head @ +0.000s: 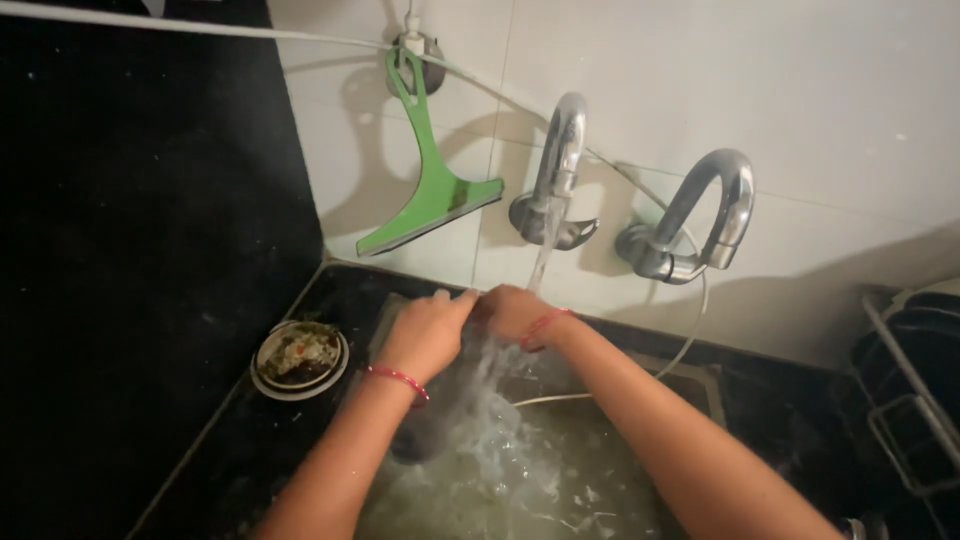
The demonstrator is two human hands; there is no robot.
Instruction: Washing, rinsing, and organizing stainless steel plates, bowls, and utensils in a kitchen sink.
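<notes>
My left hand (428, 335) and my right hand (512, 312) meet under the water stream (545, 250) that runs from the left steel tap (560, 150). Both are closed on a pale grey, sheet-like cloth (400, 312) that hangs down behind the left hand. Water splashes off it into the sink (600, 470) below. A rounded dark shape (420, 435) lies under my left wrist, too blurred to identify. Each wrist carries a red thread band.
A second steel tap (712, 215) is mounted to the right, dry. A green squeegee (435, 185) hangs on the white tiled wall. A round strainer with food scraps (300, 358) sits on the black counter (230, 450). A wire dish rack (915, 400) stands at the right edge.
</notes>
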